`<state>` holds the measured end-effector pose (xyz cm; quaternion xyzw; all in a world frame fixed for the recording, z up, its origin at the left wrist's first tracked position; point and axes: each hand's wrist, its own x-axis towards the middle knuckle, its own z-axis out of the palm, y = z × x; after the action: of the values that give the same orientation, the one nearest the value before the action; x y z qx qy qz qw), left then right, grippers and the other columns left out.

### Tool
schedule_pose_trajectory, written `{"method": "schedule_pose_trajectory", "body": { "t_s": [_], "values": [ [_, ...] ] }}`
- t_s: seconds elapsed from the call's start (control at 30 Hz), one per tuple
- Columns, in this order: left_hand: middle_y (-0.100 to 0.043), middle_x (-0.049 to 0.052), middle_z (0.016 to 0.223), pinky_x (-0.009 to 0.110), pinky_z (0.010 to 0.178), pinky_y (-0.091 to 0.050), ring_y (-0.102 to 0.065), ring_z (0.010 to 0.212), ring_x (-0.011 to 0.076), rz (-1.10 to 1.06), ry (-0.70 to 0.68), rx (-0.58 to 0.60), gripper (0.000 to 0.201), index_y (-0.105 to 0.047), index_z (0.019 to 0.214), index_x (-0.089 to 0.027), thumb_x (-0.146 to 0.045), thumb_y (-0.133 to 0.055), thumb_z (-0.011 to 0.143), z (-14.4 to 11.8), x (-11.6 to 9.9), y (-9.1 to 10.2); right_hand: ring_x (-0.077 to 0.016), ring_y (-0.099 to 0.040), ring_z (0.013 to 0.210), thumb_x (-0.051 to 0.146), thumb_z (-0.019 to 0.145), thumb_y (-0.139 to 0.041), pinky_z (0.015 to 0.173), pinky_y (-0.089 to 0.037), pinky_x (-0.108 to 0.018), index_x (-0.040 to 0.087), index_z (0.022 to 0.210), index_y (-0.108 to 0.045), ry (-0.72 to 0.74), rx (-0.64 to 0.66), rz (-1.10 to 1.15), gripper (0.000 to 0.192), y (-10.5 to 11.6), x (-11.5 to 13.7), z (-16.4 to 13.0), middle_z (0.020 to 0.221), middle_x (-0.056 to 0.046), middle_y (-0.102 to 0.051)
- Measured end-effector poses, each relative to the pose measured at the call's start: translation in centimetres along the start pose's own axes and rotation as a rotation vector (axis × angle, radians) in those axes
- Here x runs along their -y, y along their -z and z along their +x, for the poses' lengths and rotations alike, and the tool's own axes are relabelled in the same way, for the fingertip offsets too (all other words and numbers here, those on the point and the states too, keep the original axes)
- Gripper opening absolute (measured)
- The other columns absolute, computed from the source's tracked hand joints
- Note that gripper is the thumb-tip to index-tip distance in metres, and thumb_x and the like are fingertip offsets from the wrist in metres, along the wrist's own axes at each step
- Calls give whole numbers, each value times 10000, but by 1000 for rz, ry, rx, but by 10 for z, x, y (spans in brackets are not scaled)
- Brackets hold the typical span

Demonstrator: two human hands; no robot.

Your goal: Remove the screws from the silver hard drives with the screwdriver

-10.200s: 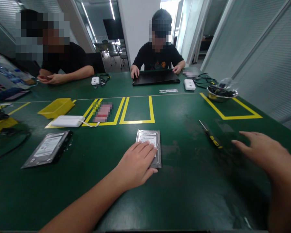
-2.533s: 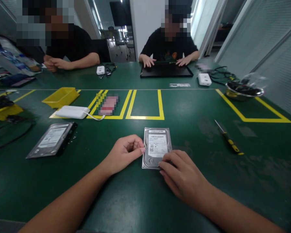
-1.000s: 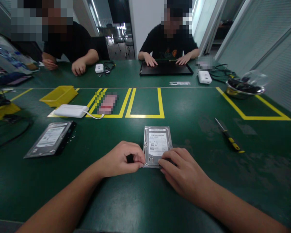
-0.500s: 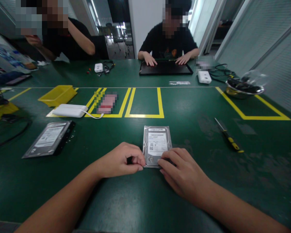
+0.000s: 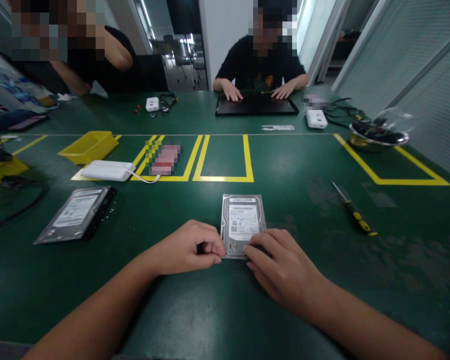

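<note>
A silver hard drive with a white label lies flat on the green table, its near end between my two hands. At its lower left corner, the curled fingers of my left hand press against the edge. My right hand grips the lower right side, fingertips over the top face and thumb low at the near edge. The underside of the drive is hidden. To the left lies a second hard drive with a black side. Off to the right rests a black and yellow screwdriver.
Beyond the drive are yellow tape outlines, a yellow bin, a white power bank cabled to a blurred phone, and a metal bowl of dark parts. Across the table, a person's hands touch a black panel; another person sits left.
My hands and the hard drive have stayed in place. The person at the far left has shifted left, with the raised arm moving too.
</note>
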<state>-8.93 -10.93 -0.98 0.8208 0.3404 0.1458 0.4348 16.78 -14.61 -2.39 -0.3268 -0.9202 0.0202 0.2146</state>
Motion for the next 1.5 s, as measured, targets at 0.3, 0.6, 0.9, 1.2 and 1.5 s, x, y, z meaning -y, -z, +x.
{"method": "schedule_pose_trajectory", "body": {
  "t_s": [0.3, 0.6, 0.9, 1.2, 1.5],
  "values": [
    [-640, 5, 772, 198, 630, -434, -557, 675, 92, -6, -8, 8, 91, -726, 871, -155, -124, -670, 806, 1, 1, 1, -236, -537, 939, 173, 896, -574, 818, -457, -394, 157, 1066, -688, 2, -9, 4, 206, -1, 0, 0, 1023, -95, -659],
    [-640, 3, 767, 196, 623, -432, -554, 665, 91, -5, -22, 3, 91, -730, 873, -163, -137, -669, 811, 1, 2, 0, -235, -542, 936, 177, 894, -575, 816, -455, -394, 160, 1072, -687, 12, -10, -12, 211, -1, -1, 1, 1015, -99, -660],
    [-617, -10, 740, 202, 620, -431, -547, 667, 96, -18, 17, -2, 65, -688, 862, -147, -152, -681, 798, 2, 2, 0, -240, -545, 929, 179, 891, -580, 808, -460, -402, 165, 1062, -687, 12, 8, -17, 202, 0, 0, 0, 1014, -92, -660],
    [-614, -13, 745, 202, 625, -432, -544, 671, 96, -29, -8, 2, 53, -690, 847, -155, -163, -695, 795, 1, 3, 0, -236, -545, 925, 173, 898, -569, 803, -455, -392, 164, 1064, -690, 16, 11, -19, 206, 2, 1, 2, 1009, -95, -664],
    [-602, -17, 746, 209, 630, -433, -545, 677, 96, -11, -7, 1, 50, -683, 840, -148, -158, -700, 795, 0, 3, 0, -234, -541, 923, 174, 906, -562, 804, -443, -392, 170, 1071, -686, 12, 28, -18, 206, 4, 1, 2, 1011, -88, -662]
  ]
}}
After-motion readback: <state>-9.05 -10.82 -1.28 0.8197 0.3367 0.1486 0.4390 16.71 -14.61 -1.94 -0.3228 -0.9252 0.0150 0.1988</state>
